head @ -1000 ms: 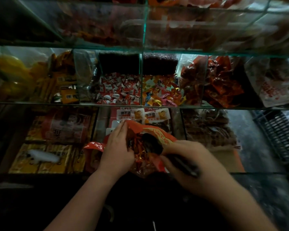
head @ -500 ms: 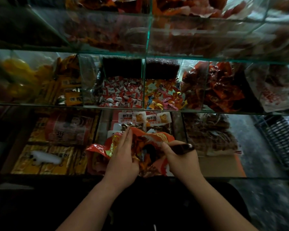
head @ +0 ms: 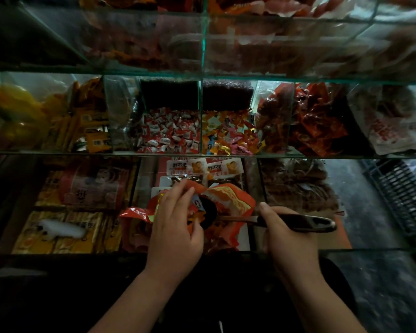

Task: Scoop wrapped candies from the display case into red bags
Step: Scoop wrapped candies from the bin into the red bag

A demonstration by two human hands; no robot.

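Observation:
A crumpled red bag [head: 228, 205] rests on the glass top of the display case [head: 202, 155], low in the middle of the head view. My left hand [head: 175, 227] grips the bag's left rim and holds its mouth apart. My right hand [head: 288, 239] grips the handle of a black scoop [head: 300, 223]. The scoop's dark bowl [head: 208, 211] sits inside the bag's mouth among wrapped candies. Behind the glass lie red-and-white wrapped candies [head: 171, 133] and mixed orange and pink candies [head: 228, 135] in adjoining compartments.
Glass dividers split the shelf into compartments. Yellow packets [head: 87, 126] fill the left one, red snack packs [head: 315, 118] the right. Packaged goods [head: 89, 188] lie under the glass top. A dark wire basket [head: 404, 195] stands on the floor at right.
My right hand slid back along the handle and moved right, so the scoop now lies level with its bowl in the bag. My left hand stays on the bag's rim.

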